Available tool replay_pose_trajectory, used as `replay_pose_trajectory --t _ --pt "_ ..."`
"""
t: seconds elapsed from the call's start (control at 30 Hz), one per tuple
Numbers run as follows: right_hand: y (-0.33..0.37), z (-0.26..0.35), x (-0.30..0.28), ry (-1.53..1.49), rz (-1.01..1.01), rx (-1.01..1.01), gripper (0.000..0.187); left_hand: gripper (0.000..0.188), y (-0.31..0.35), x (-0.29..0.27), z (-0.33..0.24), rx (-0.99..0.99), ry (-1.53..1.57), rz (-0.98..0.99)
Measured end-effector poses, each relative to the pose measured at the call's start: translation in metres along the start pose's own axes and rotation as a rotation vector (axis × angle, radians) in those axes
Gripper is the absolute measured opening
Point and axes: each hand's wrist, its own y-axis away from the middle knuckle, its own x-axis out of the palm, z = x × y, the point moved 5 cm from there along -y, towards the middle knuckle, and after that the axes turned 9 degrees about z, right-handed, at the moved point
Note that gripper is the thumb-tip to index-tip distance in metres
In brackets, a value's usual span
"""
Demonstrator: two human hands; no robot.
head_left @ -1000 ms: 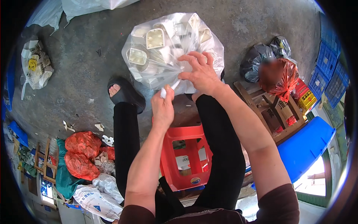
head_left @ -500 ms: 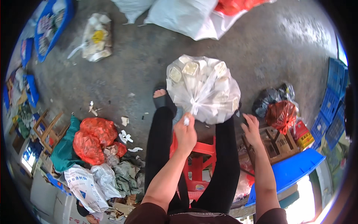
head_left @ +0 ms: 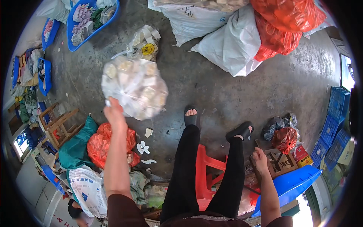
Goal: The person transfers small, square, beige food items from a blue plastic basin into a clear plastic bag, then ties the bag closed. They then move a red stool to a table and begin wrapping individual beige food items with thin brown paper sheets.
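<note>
At the far left edge, blue trays (head_left: 44, 77) hold mixed cloth and small goods, and a wooden stool (head_left: 58, 123) stands on the concrete floor (head_left: 227, 90) just below them. Right of the stool lie a teal bag (head_left: 77, 145), a printed white sack (head_left: 89, 189) and a pair of red mesh bags (head_left: 100, 143). The left hand (head_left: 113, 113) is raised out to the person's left, above the red mesh bags, with the fingers closed around the gathered neck of a clear plastic bag (head_left: 136, 87). The clear plastic bag is filled with pale, squarish pieces and hangs in the air above the floor, touching nothing but the hand. Behind it on the floor rests a second small clear bag (head_left: 145, 43) containing similar pieces and one yellow item. Scraps of white paper (head_left: 145, 147) lie on the floor below the held bag. At centre, the person's legs in black trousers straddle a red plastic stool (head_left: 206, 170), with both feet in black sandals (head_left: 239, 131). Large white sacks (head_left: 227, 45) and an orange mesh sack (head_left: 283, 22) are stacked at the top. The right hand (head_left: 260, 159) is lowered beside the right knee, touching the edge of a wooden crate (head_left: 281, 162); whether its fingers grip anything cannot be determined. Right of the crate sit a red bag (head_left: 284, 139), a blue lid (head_left: 291, 185) and blue crates (head_left: 334, 128).
</note>
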Motion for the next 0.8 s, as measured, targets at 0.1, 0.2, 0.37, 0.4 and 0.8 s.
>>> replay_pose_trajectory --t 0.1,0.2,0.37,0.4,0.8 --pt "0.013 -0.01 0.011 0.039 -0.007 0.025 0.031 0.038 -0.083 -0.037 0.006 0.016 -0.066 -0.014" --pt "0.021 -0.005 0.023 0.065 -0.006 0.089 0.032 0.034 -0.158 -0.065 0.037 -0.09 0.05 0.134" --pt "0.036 0.005 0.043 0.142 0.01 0.13 0.034 0.039 -0.213 -0.078 0.085 -0.297 -0.13 0.091" --pt "0.038 0.013 0.045 0.117 0.029 0.169 0.034 0.045 -0.207 -0.065 0.09 -0.298 -0.101 0.096" --pt "0.06 0.035 0.079 -0.27 0.056 0.125 0.036 0.032 -0.021 -0.065 0.144 -0.276 -0.499 0.5"
